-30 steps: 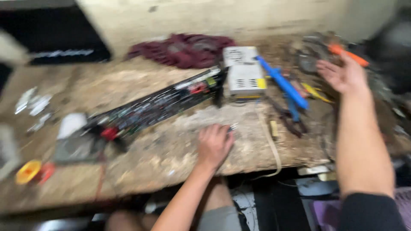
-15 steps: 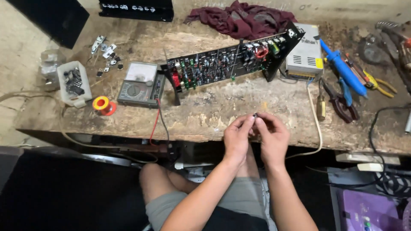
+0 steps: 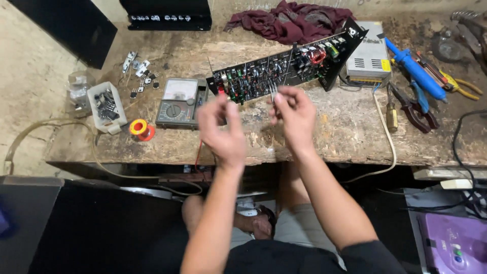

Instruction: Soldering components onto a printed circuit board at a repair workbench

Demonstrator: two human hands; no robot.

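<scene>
While a person sits at a worn wooden desk (image 3: 324, 137), both bare hands hover above its front edge, seen from a head camera looking down. The right hand (image 3: 294, 114) pinches a small metal component (image 3: 274, 93) with thin legs between thumb and fingertips, so its grip is pressed together on that part. The left hand (image 3: 223, 129) is blurred, with fingers loosely spread, and its grip holds nothing that can be made out.

Just beyond the right grip lies a long black circuit board (image 3: 284, 71) crowded with coloured parts, angled across the desk. Farther to the right of that grip sit a grey metal power supply box (image 3: 368, 53), a blue soldering tool (image 3: 413, 71) and red-handled pliers (image 3: 416, 109).

Just left of the left grip rests an analogue multimeter (image 3: 177, 101), with a small reel of solder (image 3: 139, 128) and a clear plastic box of parts (image 3: 104, 104) farther left. Well beyond both hands, a dark red cloth (image 3: 289, 20) lies crumpled at the far edge.
</scene>
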